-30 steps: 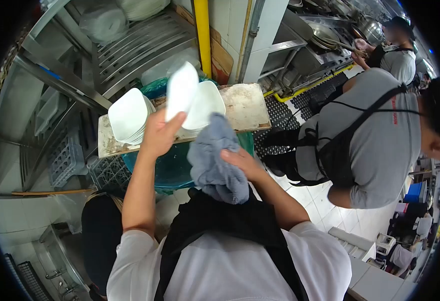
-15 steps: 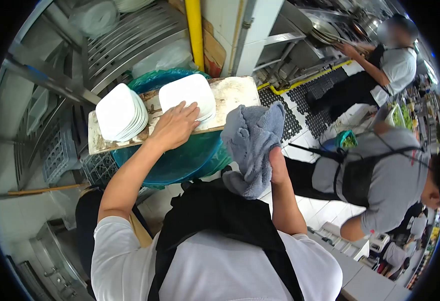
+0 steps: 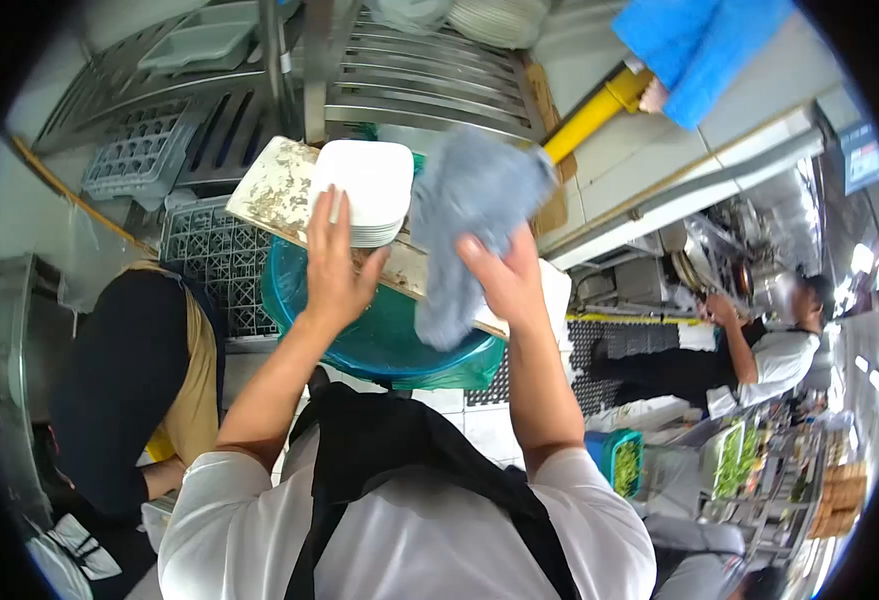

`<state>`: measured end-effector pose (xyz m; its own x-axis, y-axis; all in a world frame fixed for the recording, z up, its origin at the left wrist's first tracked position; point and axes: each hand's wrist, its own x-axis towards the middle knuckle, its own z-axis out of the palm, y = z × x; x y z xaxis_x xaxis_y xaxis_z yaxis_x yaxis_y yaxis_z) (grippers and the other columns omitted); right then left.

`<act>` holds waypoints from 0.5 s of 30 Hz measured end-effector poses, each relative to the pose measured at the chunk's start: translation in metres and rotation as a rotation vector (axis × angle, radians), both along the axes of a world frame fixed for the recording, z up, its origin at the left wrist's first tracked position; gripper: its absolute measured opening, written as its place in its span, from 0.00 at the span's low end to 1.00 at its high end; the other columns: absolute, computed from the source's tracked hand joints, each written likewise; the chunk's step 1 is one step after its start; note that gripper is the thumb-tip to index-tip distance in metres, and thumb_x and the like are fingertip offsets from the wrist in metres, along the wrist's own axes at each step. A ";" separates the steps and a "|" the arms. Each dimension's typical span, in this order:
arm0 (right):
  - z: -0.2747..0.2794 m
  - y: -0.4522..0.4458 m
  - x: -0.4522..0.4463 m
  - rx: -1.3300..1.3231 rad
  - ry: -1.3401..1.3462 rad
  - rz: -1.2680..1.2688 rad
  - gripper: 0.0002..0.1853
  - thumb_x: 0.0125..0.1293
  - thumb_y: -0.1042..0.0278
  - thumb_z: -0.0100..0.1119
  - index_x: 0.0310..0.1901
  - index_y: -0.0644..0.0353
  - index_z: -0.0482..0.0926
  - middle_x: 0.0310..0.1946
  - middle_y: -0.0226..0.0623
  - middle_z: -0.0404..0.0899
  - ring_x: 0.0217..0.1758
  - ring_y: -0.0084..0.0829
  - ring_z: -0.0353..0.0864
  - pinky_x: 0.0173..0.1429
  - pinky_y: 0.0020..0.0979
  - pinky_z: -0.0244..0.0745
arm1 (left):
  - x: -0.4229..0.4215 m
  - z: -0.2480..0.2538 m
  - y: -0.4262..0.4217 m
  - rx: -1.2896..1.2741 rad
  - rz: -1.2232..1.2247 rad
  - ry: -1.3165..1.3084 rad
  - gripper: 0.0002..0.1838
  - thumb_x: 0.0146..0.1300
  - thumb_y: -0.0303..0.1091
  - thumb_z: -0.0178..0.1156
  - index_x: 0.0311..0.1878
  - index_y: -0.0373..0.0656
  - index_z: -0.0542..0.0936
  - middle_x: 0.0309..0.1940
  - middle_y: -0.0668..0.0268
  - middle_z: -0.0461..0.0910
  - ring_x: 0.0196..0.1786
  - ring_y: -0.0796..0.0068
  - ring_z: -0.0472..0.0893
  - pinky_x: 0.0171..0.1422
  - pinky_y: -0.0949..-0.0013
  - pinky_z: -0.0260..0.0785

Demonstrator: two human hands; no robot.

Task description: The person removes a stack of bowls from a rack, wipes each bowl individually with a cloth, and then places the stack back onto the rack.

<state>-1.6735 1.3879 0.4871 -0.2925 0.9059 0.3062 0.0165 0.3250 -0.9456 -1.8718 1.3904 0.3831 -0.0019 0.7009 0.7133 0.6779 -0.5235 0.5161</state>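
Observation:
My left hand [image 3: 336,268] has its fingers spread against the front and left side of a stack of white square plates [image 3: 363,185]. The plates rest on a worn wooden board [image 3: 277,188], which lies across a bin lined with green plastic [image 3: 374,335]. To the right, my right hand [image 3: 504,275] grips a grey-blue cloth [image 3: 469,205], which is blurred and hangs over the board. The cloth hides the middle of the board and whatever lies behind it.
A grey dish rack [image 3: 217,262] stands left of the bin. At the left a person in dark clothes [image 3: 124,360] bends over. A yellow pipe [image 3: 599,110] and blue cloths [image 3: 704,50] are at the upper right. Another person [image 3: 759,350] stands farther right.
The view has turned rightward. My left hand has gone from the top of a plate stack to a stack's side. The cloth in my right hand is now raised over the board.

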 end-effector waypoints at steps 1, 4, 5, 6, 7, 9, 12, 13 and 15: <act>0.006 0.027 -0.014 0.103 -0.261 -0.023 0.31 0.62 0.54 0.63 0.62 0.63 0.67 0.57 0.43 0.73 0.59 0.38 0.72 0.64 0.38 0.66 | -0.010 -0.002 0.005 -0.049 0.092 -0.041 0.49 0.50 0.28 0.70 0.73 0.34 0.52 0.71 0.42 0.53 0.73 0.45 0.56 0.75 0.53 0.51; -0.001 0.103 -0.058 0.329 -0.743 -0.032 0.36 0.62 0.46 0.60 0.65 0.62 0.65 0.64 0.52 0.65 0.67 0.48 0.65 0.69 0.43 0.61 | -0.035 -0.022 0.030 -0.177 0.140 -0.142 0.56 0.49 0.29 0.71 0.74 0.32 0.44 0.72 0.42 0.51 0.74 0.43 0.54 0.75 0.55 0.51; -0.011 0.120 -0.071 0.438 -0.955 -0.039 0.40 0.63 0.40 0.58 0.67 0.61 0.64 0.69 0.57 0.58 0.73 0.54 0.57 0.72 0.47 0.56 | -0.041 -0.028 0.038 -0.261 0.075 -0.188 0.58 0.48 0.29 0.72 0.74 0.31 0.41 0.73 0.42 0.49 0.75 0.42 0.52 0.76 0.56 0.51; -0.019 0.128 -0.083 0.445 -0.965 -0.022 0.40 0.63 0.40 0.58 0.67 0.61 0.64 0.69 0.57 0.58 0.73 0.54 0.57 0.72 0.47 0.56 | -0.042 -0.028 0.041 -0.347 0.038 -0.248 0.58 0.48 0.26 0.69 0.75 0.31 0.38 0.74 0.41 0.47 0.76 0.44 0.50 0.76 0.59 0.50; -0.027 0.134 -0.094 0.460 -1.188 0.021 0.43 0.63 0.34 0.52 0.69 0.60 0.62 0.72 0.55 0.50 0.75 0.56 0.48 0.75 0.49 0.49 | -0.044 -0.029 0.043 -0.346 0.047 -0.262 0.58 0.48 0.26 0.69 0.75 0.31 0.38 0.74 0.41 0.47 0.76 0.44 0.50 0.76 0.59 0.50; -0.047 0.139 -0.106 0.472 -1.417 0.068 0.46 0.63 0.28 0.46 0.71 0.58 0.59 0.76 0.54 0.42 0.78 0.57 0.39 0.77 0.50 0.42 | -0.046 -0.032 0.047 -0.437 -0.057 -0.293 0.57 0.51 0.28 0.67 0.74 0.31 0.36 0.74 0.40 0.45 0.77 0.48 0.48 0.78 0.60 0.47; -0.065 0.132 -0.108 0.420 -1.428 0.214 0.47 0.64 0.24 0.34 0.73 0.57 0.57 0.76 0.53 0.38 0.78 0.59 0.34 0.79 0.50 0.33 | -0.045 -0.038 0.052 -0.381 -0.021 -0.277 0.54 0.53 0.22 0.62 0.75 0.32 0.36 0.73 0.41 0.49 0.76 0.49 0.52 0.77 0.61 0.49; -0.064 0.127 -0.108 0.403 -1.428 0.211 0.47 0.64 0.24 0.34 0.73 0.57 0.57 0.76 0.53 0.38 0.78 0.59 0.34 0.79 0.50 0.33 | -0.045 -0.042 0.051 -0.350 -0.018 -0.274 0.53 0.53 0.21 0.61 0.75 0.33 0.36 0.73 0.41 0.50 0.76 0.48 0.53 0.76 0.61 0.50; -0.058 0.123 -0.110 0.259 -1.494 0.347 0.44 0.66 0.27 0.37 0.69 0.60 0.64 0.75 0.55 0.45 0.78 0.55 0.40 0.78 0.44 0.40 | -0.047 -0.044 0.052 -0.351 -0.037 -0.286 0.53 0.53 0.20 0.60 0.75 0.34 0.35 0.73 0.41 0.51 0.75 0.48 0.54 0.76 0.61 0.51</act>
